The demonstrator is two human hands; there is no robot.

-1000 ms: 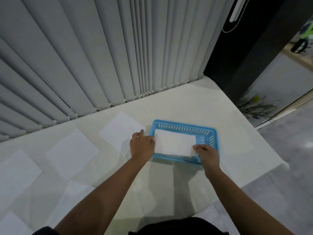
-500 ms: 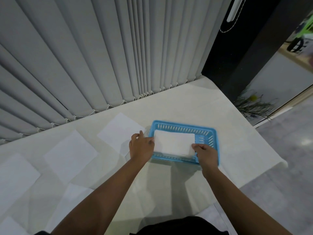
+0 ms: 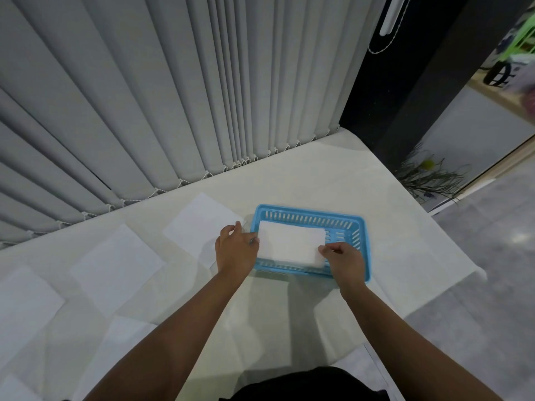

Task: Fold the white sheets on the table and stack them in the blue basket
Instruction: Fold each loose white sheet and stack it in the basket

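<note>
Setting folded sheet [image 3: 291, 244] into blue basket [image 3: 365, 250] — left hand [image 3: 236, 250] and right hand [image 3: 344, 260] both pinching its ends; several flat sheets [image 3: 117, 266] waiting on tabletop [image 3: 318, 175].

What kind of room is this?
Probably an office or a similar indoor workroom: grey vertical blinds hang behind a table in a pale cover, and a glass door at the right shows a paved floor outside.

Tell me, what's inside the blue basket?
A folded white sheet lies in the blue basket, held at its ends by the left hand and right hand. Anything under it is hidden.
</note>
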